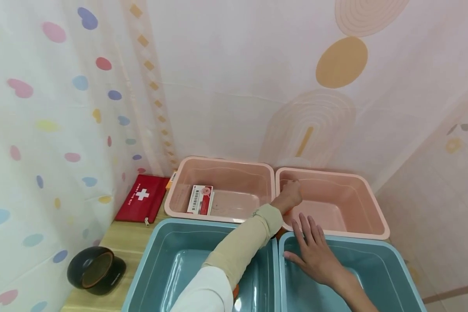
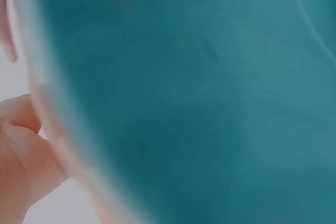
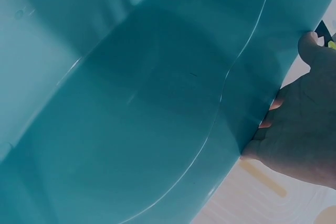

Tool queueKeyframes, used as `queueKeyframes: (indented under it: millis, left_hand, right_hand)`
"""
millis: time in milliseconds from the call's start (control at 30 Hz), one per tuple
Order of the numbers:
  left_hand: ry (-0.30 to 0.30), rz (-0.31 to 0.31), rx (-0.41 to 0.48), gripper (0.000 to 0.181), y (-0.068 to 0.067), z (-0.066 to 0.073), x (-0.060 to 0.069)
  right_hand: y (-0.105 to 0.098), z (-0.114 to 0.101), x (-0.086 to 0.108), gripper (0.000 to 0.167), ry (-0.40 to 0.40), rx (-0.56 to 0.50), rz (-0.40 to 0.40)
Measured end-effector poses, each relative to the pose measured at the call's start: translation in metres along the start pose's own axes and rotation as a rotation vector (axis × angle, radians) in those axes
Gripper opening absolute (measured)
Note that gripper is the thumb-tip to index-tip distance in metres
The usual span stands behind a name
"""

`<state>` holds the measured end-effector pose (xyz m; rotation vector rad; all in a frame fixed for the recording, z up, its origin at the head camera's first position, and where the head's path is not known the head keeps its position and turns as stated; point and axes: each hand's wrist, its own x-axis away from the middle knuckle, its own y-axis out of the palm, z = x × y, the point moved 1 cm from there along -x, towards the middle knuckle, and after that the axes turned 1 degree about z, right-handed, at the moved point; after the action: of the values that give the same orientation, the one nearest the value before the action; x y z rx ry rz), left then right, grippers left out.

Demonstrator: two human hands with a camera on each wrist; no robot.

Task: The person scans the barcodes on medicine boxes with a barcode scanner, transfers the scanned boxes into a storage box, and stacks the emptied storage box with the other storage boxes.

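My left hand (image 1: pixel 290 197) reaches over the left end of the right pink bin (image 1: pixel 368 216); its fingers are largely hidden, and what they touch cannot be made out. Below that wrist shows a bit of something orange (image 1: pixel 288 212). In the left wrist view the left hand (image 2: pixel 29 156) is at the edge, partly behind a blurred rim. With fingers spread and straight, my right hand (image 1: pixel 316 255) lies over the rim of the right teal bin (image 1: pixel 374 240). The right wrist view shows the right hand (image 3: pixel 299 114) against that bin's edge.
A left pink bin (image 1: pixel 234 162) holds a white and red box (image 1: pixel 200 200). The left teal bin (image 1: pixel 171 242) has an orange thing (image 1: pixel 235 291) partly under my sleeve. Left of the bins lie a red first aid pouch (image 1: pixel 142 198) and a dark pot (image 1: pixel 95 269).
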<state>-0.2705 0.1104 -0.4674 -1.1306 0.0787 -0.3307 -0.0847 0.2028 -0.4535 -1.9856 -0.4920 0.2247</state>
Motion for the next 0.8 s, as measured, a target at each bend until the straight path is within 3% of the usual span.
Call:
queueKeyframes:
  millis: [133,267,367,400,500,600,733,800]
  left_hand:
    - [0.12,0.042,0.06,0.028,0.006,-0.013,-0.019]
    - [0.163,0.037,0.134,0.05,-0.015,-0.032,-0.022]
    - [0.205,-0.044,0.316,0.058,-0.066,-0.045,0.019]
    - [0.245,-0.057,0.381,0.059,-0.079,-0.055,0.034]
    - [0.299,-0.137,0.545,0.064,-0.136,-0.074,0.106]
    - [0.312,-0.163,0.591,0.078,-0.153,-0.106,0.159]
    - [0.304,-0.203,0.649,0.075,-0.155,-0.142,0.219]
    - [0.272,-0.217,0.668,0.07,-0.153,-0.156,0.246]
  right_hand:
    - [-0.004,0.0,-0.002,0.096,0.055,0.008,-0.046]
    - [-0.007,0.002,-0.002,0.097,0.074,0.03,-0.065]
    - [-0.008,0.002,-0.003,0.098,0.072,0.05,-0.049]
    - [-0.007,0.003,-0.003,0.098,0.07,0.048,-0.041]
    - [-0.006,0.003,-0.003,0.099,0.057,0.039,-0.017]
    - [-0.003,0.003,-0.002,0.1,0.041,0.025,-0.009]
    - [-0.001,0.001,-0.002,0.101,0.044,0.023,-0.027]
    - [-0.001,0.0,-0.002,0.101,0.051,0.017,-0.036]
